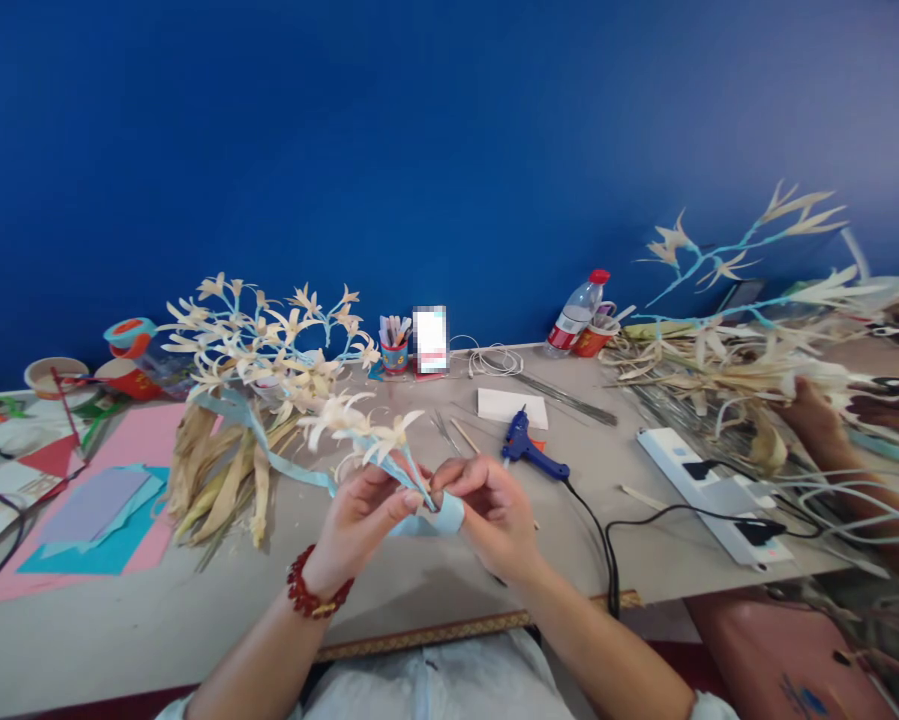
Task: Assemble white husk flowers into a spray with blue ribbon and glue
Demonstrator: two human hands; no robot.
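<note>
My left hand (370, 505) pinches the stems of a small spray of cream husk flowers (370, 435), whose blooms point up and away from me. Close beside it, my right hand (494, 510) is closed at the stem's lower end, on a light blue paper strip (450, 515). The strip loops below the fingers, and a long length of it (288, 462) trails off to the left. Just past my right hand lies a blue glue gun (528, 448). Farther left stands a big bunch of finished husk flowers (269, 335) with blue stems.
Dried corn husks (220, 470) and coloured paper (93, 510) lie on the left. A power strip (711, 495) with black cords sits on the right, near a co-worker's hand (809, 420). Along the wall stand a phone (429, 340), a cup of sticks (394, 350) and a bottle (575, 315).
</note>
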